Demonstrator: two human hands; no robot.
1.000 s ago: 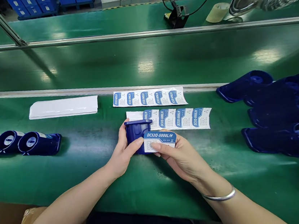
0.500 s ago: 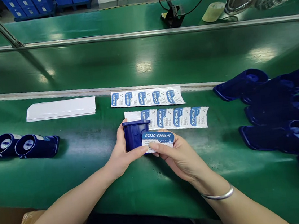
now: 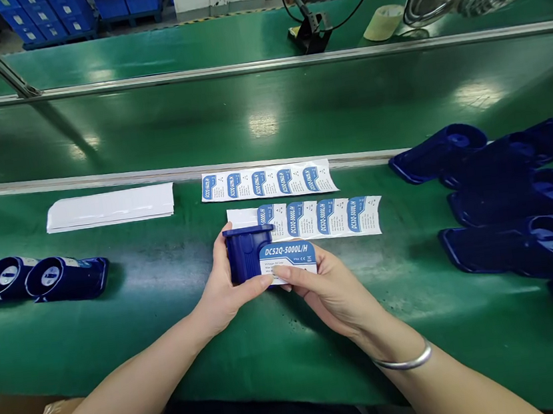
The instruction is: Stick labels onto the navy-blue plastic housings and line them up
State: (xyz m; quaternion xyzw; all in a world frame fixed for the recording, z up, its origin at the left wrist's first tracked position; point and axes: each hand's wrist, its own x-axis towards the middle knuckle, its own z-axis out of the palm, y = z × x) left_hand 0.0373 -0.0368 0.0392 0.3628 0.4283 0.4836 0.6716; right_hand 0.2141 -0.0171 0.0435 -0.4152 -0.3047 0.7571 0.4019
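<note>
My left hand [image 3: 217,296] is wrapped round a dark blue plastic housing [image 3: 248,256], with the thumb across its lower front. Between the thumb and fingers of my right hand [image 3: 334,290] is a blue-and-white label [image 3: 289,252] printed "DC52Q-5000L/H". The label overlaps the right part of the housing; how much of it is stuck down I cannot tell. Both thumbtips meet near its lower left corner. Just behind the housing lies a label sheet [image 3: 325,218] with a bare white left end. Another label sheet [image 3: 266,183] lies farther back.
White backing strips [image 3: 110,207] lie at the left rear. Several blue housings stand in a row on the left, the nearest housing [image 3: 71,278] carrying a label. More blue housings [image 3: 488,248] cover the right side. A metal rail [image 3: 259,67] crosses the green bench behind.
The view has shifted slightly. The label now sits a little straighter against the housing, while both hands keep nearly the same hold.
</note>
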